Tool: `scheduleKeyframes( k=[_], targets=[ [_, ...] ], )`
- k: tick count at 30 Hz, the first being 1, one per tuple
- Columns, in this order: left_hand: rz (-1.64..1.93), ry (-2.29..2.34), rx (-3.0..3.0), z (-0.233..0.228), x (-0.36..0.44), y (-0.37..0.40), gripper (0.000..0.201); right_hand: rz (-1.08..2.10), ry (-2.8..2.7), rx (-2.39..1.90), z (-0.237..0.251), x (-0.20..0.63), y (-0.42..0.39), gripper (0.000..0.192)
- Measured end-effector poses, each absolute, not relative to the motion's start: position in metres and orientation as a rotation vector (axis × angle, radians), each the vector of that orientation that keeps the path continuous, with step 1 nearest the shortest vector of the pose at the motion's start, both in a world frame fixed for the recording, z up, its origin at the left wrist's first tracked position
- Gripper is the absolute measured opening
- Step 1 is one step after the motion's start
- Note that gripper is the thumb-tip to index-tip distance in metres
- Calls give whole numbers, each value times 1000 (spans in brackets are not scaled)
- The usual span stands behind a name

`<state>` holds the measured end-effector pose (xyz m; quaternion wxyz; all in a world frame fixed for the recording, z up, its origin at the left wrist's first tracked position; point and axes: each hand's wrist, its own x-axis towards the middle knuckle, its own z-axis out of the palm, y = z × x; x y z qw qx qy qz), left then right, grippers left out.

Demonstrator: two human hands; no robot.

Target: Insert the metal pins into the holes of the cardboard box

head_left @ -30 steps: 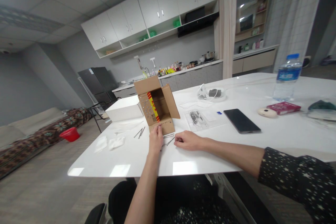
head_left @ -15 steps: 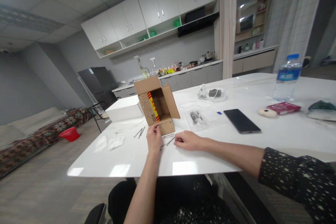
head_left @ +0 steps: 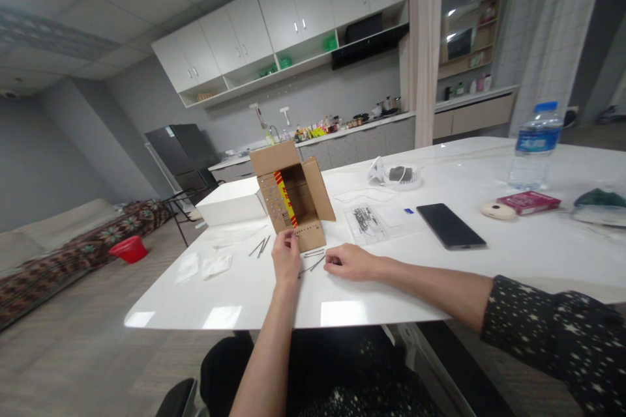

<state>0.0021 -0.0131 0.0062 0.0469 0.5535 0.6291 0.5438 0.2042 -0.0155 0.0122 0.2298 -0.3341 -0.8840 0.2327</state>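
white table (head_left: 489, 254) carries a cardboard box (head_left: 293, 199); left hand (head_left: 286, 257) fingers now pinch its front flap, having crept up. right hand (head_left: 353, 262) rests curled on nails (head_left: 315, 264), unmoved; phone (head_left: 450, 225) beyond.

- The clear plastic water bottle (head_left: 535, 145) carries a blue label with white characters, too small to read.
- The open brown cardboard box (head_left: 292, 202) bears a red-and-yellow strip whose print is illegible.

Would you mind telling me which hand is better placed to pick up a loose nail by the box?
Probably the right hand: it rests beside the loose nails, while the left hand touches the cardboard box.
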Motion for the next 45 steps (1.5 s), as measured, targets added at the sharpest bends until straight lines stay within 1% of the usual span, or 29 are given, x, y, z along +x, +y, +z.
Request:
scheduleKeyframes(
  k=[24, 30, 39, 45],
  targets=[
    [1649, 1921, 1688, 7, 3, -15, 15, 648, -2429, -905, 11, 204, -15, 17],
    [1588, 1946, 1671, 3, 1, -12, 15, 646, -2413, -900, 11, 204, -15, 17],
    [1567, 1982, 1688, 7, 3, -16, 18, 646, -2429, -904, 14, 204, -16, 18],
    [1463, 2005, 1709, 8, 6, -19, 22, 638, -2431, -892, 11, 204, -15, 19]
  ],
)
